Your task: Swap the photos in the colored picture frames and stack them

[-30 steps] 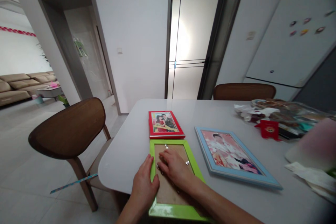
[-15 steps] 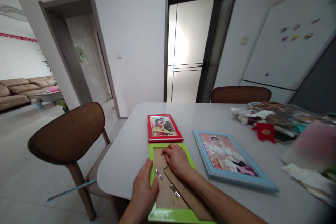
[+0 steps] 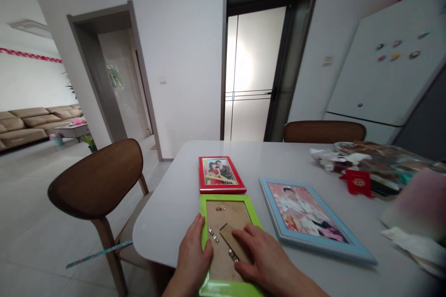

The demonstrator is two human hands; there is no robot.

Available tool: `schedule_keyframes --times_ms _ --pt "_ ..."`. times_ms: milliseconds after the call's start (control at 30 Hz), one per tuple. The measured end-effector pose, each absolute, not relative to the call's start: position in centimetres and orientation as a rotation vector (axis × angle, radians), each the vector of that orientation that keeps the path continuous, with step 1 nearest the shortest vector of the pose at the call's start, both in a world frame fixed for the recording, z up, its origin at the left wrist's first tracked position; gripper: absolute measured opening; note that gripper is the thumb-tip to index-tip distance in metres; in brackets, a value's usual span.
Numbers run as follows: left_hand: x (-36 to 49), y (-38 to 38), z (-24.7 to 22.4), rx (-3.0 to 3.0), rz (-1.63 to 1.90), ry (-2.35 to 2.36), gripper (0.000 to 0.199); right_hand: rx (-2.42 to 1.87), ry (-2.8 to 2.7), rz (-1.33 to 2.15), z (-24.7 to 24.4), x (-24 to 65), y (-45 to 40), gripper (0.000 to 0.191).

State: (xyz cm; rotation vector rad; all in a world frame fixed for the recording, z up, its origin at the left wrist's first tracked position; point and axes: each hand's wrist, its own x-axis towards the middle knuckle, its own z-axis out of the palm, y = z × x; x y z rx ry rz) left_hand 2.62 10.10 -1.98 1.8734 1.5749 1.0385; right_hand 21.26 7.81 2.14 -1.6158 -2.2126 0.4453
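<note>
A green frame (image 3: 205, 209) lies back side up on the white table, with a brown backing board (image 3: 225, 222), a brown stand flap (image 3: 230, 236) and small metal clips (image 3: 213, 235) on it. My left hand (image 3: 193, 253) rests on the frame's left edge, fingers apart. Over the stand flap and the lower right of the board lies my right hand (image 3: 263, 255), its fingers spread, thumb near a lower clip. A red-framed photo (image 3: 222, 175) touches the green frame's far edge. To the right is a blue-framed photo (image 3: 313, 218).
Clutter in plastic bags (image 3: 383, 158), a red packet (image 3: 358, 183) and a pinkish container (image 3: 416, 204) stand on the table's right side. One wooden chair (image 3: 99, 178) is at the left, another (image 3: 324, 131) behind the table.
My right hand has moved from the top clip down toward me, onto the stand flap, and its fingers have spread. My left hand stays on the frame's edge. The view has tilted up slightly.
</note>
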Motion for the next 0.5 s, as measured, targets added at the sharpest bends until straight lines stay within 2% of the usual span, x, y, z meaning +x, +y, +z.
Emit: schedule_keyframes --times_ms 67,267,400,500 --pt "2.5 10.1 -1.9 1.850 1.045 1.564 0.051 -1.614 -2.170 0.457 2.0 21.3 7.5 0.041" --pt "2.7 10.0 -0.2 1.739 1.096 1.492 0.037 -1.612 -2.137 0.449 4.0 21.1 8.0 0.025" --pt "2.9 9.9 1.3 1.447 1.253 1.340 0.026 -1.533 -2.104 0.449 5.8 20.0 7.5 0.029" --pt "1.6 10.2 1.7 1.279 1.248 1.322 0.026 -1.443 -2.092 0.510 6.1 20.1 7.3 0.029"
